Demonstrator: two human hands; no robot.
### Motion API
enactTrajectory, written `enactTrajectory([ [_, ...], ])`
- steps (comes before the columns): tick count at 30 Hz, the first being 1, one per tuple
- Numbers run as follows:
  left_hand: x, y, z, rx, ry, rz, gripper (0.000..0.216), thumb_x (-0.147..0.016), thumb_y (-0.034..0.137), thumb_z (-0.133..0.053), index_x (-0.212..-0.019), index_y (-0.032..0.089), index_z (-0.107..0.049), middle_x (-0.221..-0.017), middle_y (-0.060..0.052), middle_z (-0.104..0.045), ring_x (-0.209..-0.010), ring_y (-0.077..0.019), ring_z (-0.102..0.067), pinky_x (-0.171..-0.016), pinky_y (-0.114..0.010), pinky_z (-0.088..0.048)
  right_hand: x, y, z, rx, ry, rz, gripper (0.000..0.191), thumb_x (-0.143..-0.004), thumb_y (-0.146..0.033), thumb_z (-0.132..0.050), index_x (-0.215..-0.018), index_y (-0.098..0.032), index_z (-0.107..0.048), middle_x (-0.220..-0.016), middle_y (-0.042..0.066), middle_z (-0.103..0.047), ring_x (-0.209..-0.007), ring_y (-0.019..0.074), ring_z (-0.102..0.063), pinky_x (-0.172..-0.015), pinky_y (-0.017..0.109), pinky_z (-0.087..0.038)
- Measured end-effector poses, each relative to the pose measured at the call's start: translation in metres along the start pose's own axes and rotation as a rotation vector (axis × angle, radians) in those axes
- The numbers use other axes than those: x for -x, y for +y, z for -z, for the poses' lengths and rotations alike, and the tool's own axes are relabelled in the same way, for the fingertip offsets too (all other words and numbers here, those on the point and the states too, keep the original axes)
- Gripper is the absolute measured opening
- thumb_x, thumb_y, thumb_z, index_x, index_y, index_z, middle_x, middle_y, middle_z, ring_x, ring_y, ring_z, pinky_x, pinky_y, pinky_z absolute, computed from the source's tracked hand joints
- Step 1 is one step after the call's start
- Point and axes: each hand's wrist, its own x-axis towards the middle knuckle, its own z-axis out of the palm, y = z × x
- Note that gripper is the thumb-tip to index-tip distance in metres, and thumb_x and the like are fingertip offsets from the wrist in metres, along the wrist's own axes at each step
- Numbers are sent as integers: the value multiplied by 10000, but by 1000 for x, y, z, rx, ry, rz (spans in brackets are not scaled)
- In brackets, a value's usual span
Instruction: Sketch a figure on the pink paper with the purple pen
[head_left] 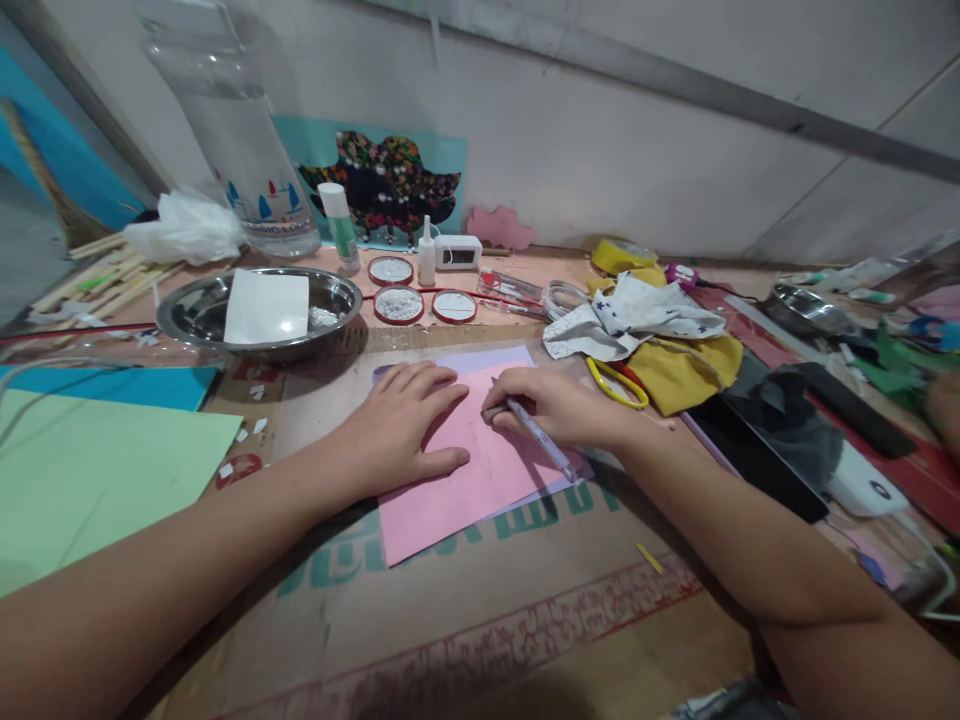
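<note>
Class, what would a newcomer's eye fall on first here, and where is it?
Probably the pink sheet at the centre, with the left hand resting on it and the right hand holding a pen. Next might come the dark, speckled cutout on blue-green card by the wall, and the big clear bottle to its left.

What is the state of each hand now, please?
Left hand: open, resting on the pink paper.
Right hand: closed, holding a pen; anything else is unclear.
</note>
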Motion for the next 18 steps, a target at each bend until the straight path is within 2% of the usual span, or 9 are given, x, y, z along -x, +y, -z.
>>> enactTrajectory([
  [3, 0, 0, 0, 0, -5, 4, 776, -889, 586, -697, -1517, 151, -558, -1565, -210, -523, -1448, -419, -448, -1203, -629, -350, -1, 2, -12, 63, 156, 39, 123, -960, -222, -663, -1056, -185, -731, -1000, 82, -743, -905, 204, -670, -815, 322, -508],
  [7, 0, -1, 1, 1, 3, 8, 778, -889, 602, -692, -1510, 153, -564, -1570, -206, -517, -1447, -416, -451, -1205, -619, -351, -1, 4, -15, 98, 265, 52, 138, -963, -265, -649, -1048, -198, -734, -985, 75, -733, -861, 195, -653, -795, 317, -503],
  [12, 1, -2, 2, 24, 2, 10, 785, -884, 592, -700, -1514, 149, -545, -1570, -191, -526, -1460, -389, -445, -1222, -583, -342, 2, 19, 19, 134, 511, -213, 191, -887, -289, -650, -1014, -187, -750, -954, 75, -747, -832, 223, -650, -768, 337, -490],
  [15, 2, -2, 2, 36, 19, 42, 849, -852, 602, -725, -1526, 128, -521, -1613, -212, -468, -1481, -396, -425, -1223, -564, -350, 3, 38, 32, 150, 461, -383, 169, -834, -253, -663, -954, -175, -752, -902, 76, -744, -808, 233, -642, -770, 355, -490],
  [17, 2, -2, 3, 30, 40, 80, 887, -837, 624, -725, -1536, 124, -505, -1633, -225, -436, -1481, -416, -421, -1216, -576, -355, 5, 47, 35, 145, 436, -431, 148, -824, -265, -682, -926, -181, -747, -909, 84, -744, -833, 243, -643, -800, 374, -498],
  [18, 2, -2, 4, 24, 51, 97, 880, -843, 622, -711, -1536, 121, -502, -1616, -226, -456, -1466, -420, -437, -1209, -581, -360, 6, 48, 35, 131, 466, -433, 145, -830, -291, -691, -914, -185, -740, -920, 90, -742, -857, 252, -643, -827, 389, -503],
])
